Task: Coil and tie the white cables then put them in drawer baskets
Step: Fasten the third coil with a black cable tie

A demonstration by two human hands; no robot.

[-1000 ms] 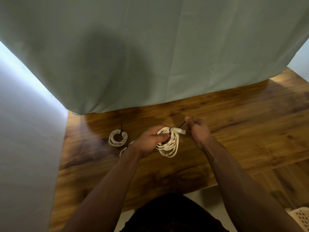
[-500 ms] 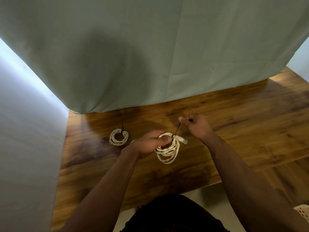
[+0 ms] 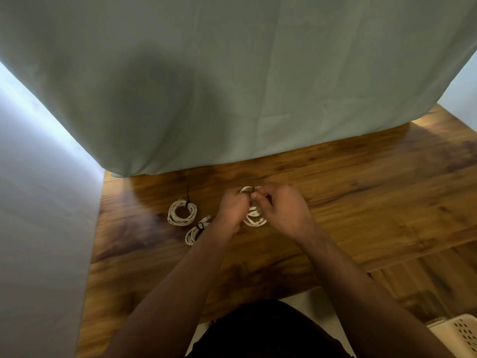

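Note:
A coiled white cable [image 3: 254, 218] sits between my hands over the wooden table [image 3: 361, 192]. My left hand [image 3: 232, 208] grips the coil's left side. My right hand [image 3: 281, 206] is curled against it from the right, its fingertips meeting the left hand's at the coil's top, where a thin black tie is mostly hidden. Left of my hands lie two tied white coils: a round one [image 3: 182, 212] with a black tie sticking up, and a smaller elongated one [image 3: 196, 231] partly under my left forearm.
A grey-green cloth [image 3: 232, 86] hangs over the table's far side. A pale wall [image 3: 38, 202] borders the table on the left. The corner of a cream perforated basket [image 3: 462, 332] shows at the bottom right, below the table edge.
My right hand has come back from pulling the black tie out to the right and now closes on the coil's top. The second small coil shows beside my left forearm.

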